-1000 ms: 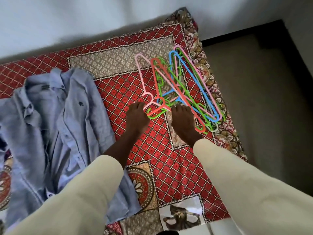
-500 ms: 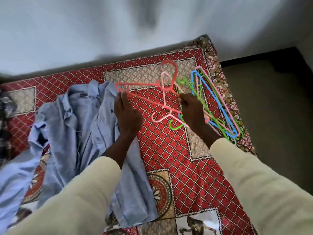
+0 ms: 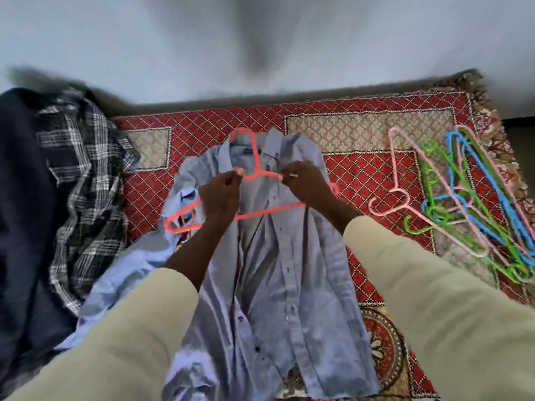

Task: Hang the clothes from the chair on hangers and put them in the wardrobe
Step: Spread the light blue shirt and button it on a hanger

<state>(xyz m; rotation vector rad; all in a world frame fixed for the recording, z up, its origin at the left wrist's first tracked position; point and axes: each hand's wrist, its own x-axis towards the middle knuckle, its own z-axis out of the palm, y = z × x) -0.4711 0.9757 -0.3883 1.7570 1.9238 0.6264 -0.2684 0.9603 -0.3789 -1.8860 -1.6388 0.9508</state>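
Left hand (image 3: 221,195) and right hand (image 3: 304,183) both pinching orange hanger (image 3: 254,172) over light-blue shirt (image 3: 272,270) spread on red patterned bedspread (image 3: 376,169); spare hangers (image 3: 469,198) piled right.

Soft daylight, motion blur throughout, dark shadow on the wall (image 3: 257,50).

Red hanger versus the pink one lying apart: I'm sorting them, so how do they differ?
The red hanger is gripped by both the left hand and right hand over the blue shirt; the pink hanger lies untouched on the bedspread. Red's hook points toward the wall, pink's toward the person. Both look like thin plastic.
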